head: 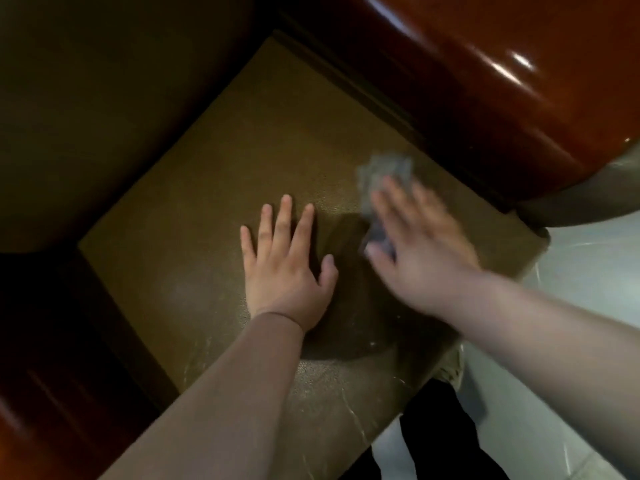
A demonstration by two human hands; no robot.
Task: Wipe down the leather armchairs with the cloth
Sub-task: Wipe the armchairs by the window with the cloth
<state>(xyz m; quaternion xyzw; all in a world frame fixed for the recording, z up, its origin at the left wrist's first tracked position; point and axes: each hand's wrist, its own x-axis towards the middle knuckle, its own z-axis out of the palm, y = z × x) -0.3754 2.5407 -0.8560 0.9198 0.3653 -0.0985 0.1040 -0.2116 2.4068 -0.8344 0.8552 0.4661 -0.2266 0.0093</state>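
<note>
Head view, blurred grey cloth (386, 174) under flat right hand (420, 244), left hand (284, 268) spread on olive seat (207, 188).

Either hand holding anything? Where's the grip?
Right hand presses the grey cloth flat under straight fingers, blurred; no clear grip. Left hand lies flat on the seat, holding nothing.

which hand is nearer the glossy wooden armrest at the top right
Right. The right hand presses the cloth on the seat just below the armrest; the left hand lies flat mid-seat, farther away.
</note>
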